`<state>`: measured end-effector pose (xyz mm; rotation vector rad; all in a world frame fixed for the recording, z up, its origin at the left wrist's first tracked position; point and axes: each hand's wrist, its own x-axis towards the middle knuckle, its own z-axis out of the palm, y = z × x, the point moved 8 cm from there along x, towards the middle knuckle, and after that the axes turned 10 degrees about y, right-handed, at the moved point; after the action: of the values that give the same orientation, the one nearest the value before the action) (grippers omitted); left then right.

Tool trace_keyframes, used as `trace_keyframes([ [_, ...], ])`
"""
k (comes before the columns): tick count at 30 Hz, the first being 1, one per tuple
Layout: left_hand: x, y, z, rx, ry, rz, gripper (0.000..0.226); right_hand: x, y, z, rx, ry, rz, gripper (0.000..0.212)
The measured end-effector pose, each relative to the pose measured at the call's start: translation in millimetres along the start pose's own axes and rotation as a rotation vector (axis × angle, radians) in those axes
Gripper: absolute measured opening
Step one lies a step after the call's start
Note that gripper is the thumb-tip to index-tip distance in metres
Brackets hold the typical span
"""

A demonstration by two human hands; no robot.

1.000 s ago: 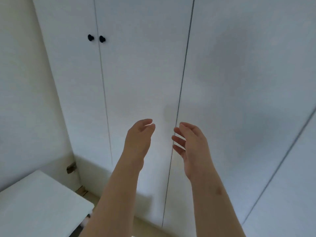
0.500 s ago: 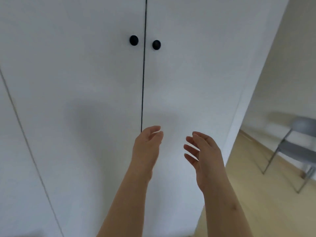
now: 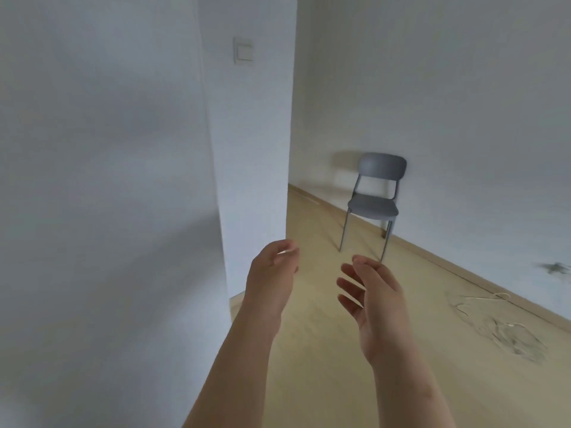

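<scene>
My left hand (image 3: 272, 273) is raised in front of me at the centre of the view, fingers loosely curled and holding nothing. My right hand (image 3: 375, 301) hovers beside it, a hand's width to the right, palm turned inward with relaxed, slightly spread fingers, also holding nothing. Both forearms reach up from the bottom edge. Neither hand touches any surface.
A white wardrobe side (image 3: 102, 211) fills the left, ending at a wall corner with a light switch (image 3: 243, 54). A grey chair (image 3: 374, 202) stands against the far white wall. Wooden floor (image 3: 309, 350) runs ahead, with a scuffed, dirty patch (image 3: 506, 332) at right.
The view has swung right, from the white wardrobe doors with black knobs to the wall corner, open floor and chair. Both hands keep the same raised, empty pose.
</scene>
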<state>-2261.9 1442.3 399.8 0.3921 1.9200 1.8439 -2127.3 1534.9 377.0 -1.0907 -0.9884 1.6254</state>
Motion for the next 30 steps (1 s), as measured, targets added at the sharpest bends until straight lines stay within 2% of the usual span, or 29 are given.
trace_keyframes([
  [7, 86, 30, 191, 0.039, -0.258, 0.086, 0.012, 157, -67, -49, 0.056, 0.217, -0.092, 0.01],
  [11, 102, 34, 306, 0.072, -0.405, 0.077, 0.011, 220, -104, -109, 0.103, 0.375, -0.133, 0.01],
  [16, 87, 17, 429, 0.104, -0.566, 0.049, 0.01, 273, -131, -200, 0.147, 0.546, -0.144, 0.008],
  [21, 50, 12, 550, 0.082, -0.72, 0.04, 0.013, 321, -169, -290, 0.17, 0.646, -0.173, 0.009],
  [25, 17, 14, 658, 0.077, -0.793, 0.018, 0.014, 369, -214, -371, 0.152, 0.702, -0.202, 0.01],
  [30, -3, 5, 758, 0.097, -0.822, -0.001, 0.014, 433, -242, -443, 0.172, 0.715, -0.192, 0.009],
])
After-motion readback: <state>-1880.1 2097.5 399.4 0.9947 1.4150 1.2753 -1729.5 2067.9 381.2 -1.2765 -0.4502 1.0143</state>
